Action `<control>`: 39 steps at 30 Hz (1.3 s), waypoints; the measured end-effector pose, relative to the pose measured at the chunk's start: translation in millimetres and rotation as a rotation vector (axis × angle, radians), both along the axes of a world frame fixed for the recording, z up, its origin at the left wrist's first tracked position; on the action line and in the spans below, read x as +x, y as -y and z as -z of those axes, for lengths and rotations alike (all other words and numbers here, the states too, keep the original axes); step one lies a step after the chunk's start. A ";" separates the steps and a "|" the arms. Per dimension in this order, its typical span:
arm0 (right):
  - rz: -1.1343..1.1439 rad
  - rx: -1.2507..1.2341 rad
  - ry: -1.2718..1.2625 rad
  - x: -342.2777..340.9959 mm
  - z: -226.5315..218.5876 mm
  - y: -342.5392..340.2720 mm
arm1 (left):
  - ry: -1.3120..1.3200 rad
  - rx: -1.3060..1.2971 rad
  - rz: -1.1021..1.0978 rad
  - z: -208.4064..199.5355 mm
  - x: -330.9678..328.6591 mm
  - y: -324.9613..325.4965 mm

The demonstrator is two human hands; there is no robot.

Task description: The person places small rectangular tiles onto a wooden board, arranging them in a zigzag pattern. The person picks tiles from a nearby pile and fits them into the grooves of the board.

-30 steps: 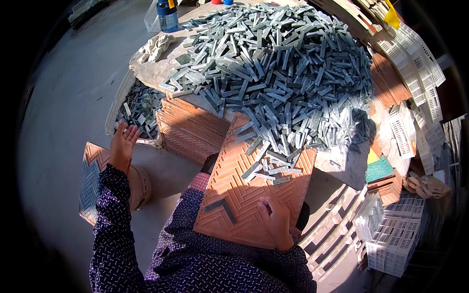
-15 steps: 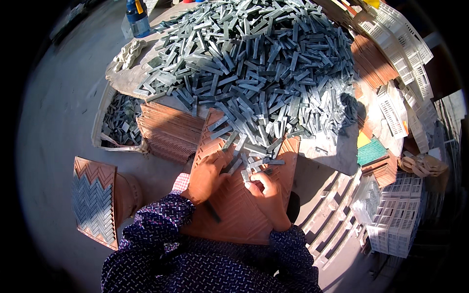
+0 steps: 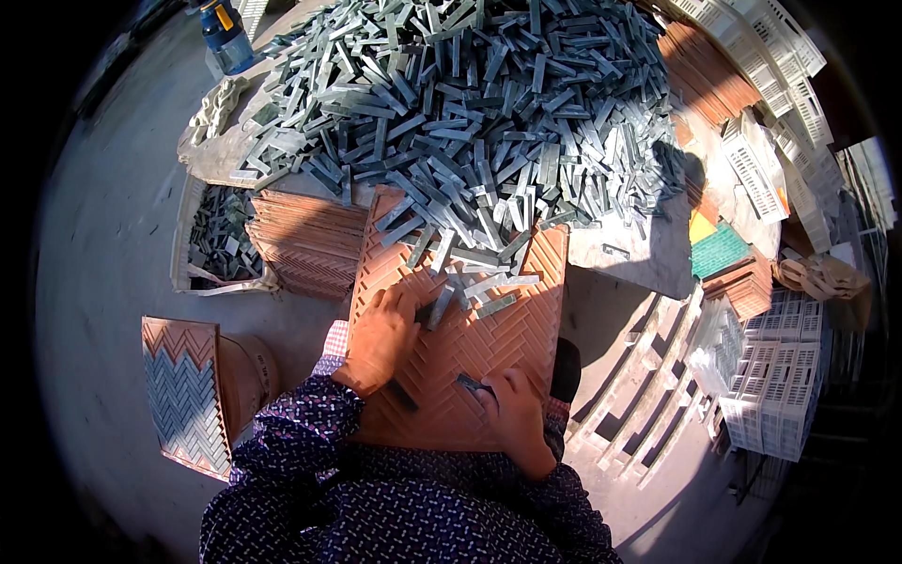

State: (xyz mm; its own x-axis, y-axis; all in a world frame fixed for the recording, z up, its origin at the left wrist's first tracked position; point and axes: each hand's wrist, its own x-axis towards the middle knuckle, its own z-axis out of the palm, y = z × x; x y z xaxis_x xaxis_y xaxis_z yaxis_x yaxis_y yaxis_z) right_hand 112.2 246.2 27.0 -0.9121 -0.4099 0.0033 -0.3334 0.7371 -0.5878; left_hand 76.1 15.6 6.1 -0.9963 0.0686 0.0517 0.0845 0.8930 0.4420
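Pinching strip near one end, right grip leaves rest free over tray; left grip: cannot tell.

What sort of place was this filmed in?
Probably a tile workshop: a big heap of grey strips, a stack of orange grooved trays and piled white crates suggest it.

Harsh sunlight casts dark shadows; fisheye edges bend.
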 end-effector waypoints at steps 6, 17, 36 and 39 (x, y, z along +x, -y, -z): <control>-0.127 -0.065 0.060 3.7 3.5 -6.5 | 0.055 0.267 -0.081 -14.9 18.0 25.4; -0.519 -0.099 -0.041 -35.8 -6.5 6.4 | 0.094 0.528 -0.293 -20.8 90.7 56.6; -0.623 -0.117 0.144 -46.6 22.2 26.2 | 0.079 0.611 -0.151 -35.4 80.4 38.7; -0.425 -0.188 0.394 -51.4 -4.2 24.4 | 0.001 0.532 -0.044 -30.6 80.9 28.5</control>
